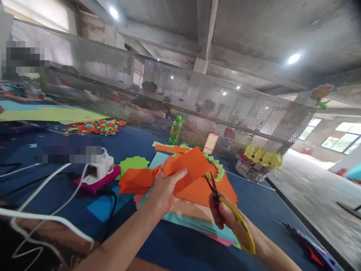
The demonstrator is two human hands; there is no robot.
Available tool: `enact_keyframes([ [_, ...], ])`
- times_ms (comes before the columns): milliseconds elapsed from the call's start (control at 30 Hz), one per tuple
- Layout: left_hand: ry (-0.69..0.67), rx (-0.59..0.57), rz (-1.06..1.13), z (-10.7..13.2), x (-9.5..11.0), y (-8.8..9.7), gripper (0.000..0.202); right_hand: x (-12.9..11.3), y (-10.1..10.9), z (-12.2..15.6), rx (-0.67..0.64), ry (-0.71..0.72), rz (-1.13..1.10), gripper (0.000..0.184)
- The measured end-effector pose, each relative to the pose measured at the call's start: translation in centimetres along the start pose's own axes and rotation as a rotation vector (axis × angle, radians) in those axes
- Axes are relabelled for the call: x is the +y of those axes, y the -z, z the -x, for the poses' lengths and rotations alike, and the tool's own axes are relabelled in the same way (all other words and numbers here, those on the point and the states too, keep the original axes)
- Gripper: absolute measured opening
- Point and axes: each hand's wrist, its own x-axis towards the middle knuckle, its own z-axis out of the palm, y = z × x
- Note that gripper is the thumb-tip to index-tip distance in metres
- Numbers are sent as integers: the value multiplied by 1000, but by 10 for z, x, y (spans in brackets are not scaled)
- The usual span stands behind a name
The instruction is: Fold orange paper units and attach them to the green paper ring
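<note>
My left hand (pixel 165 188) is closed on a folded orange paper sheet (pixel 190 165), thumb on top, holding it up above a stack of coloured paper (pixel 197 214) on the blue table (pixel 262 207). My right hand (pixel 222 212) grips yellow-handled scissors (pixel 234 216). Their dark blades point up and left, slightly apart, with the tips close to the orange sheet's lower right edge.
More orange pieces (pixel 135 178) and a green spiky cut-out (pixel 134 162) lie left of the stack. A pink and white device (pixel 97 173) with cables sits at left. Also here are a green bottle (pixel 175 130), a basket with yellow paper (pixel 258 162), a perforated metal screen (pixel 169 90) and a glue gun (pixel 307 244).
</note>
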Motion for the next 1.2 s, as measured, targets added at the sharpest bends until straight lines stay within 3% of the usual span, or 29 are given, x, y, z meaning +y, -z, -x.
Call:
enact_keyframes([
  [100,32,-22,-15,0,0,0,31,-1,-3,-6,-53,-13,-37,50],
  [333,95,-125,3,5,3,-3,30,-18,-12,-11,8,46,-5,47],
  [567,128,-162,23,5,2,-4,29,-15,-11,-12,-5,81,67,44],
  [933,150,-93,-1,4,2,-5,21,-20,-12,-13,-24,75,58,48],
  [1200,154,-112,-27,6,3,-7,20,-11,-14,-12,-2,70,24,45],
])
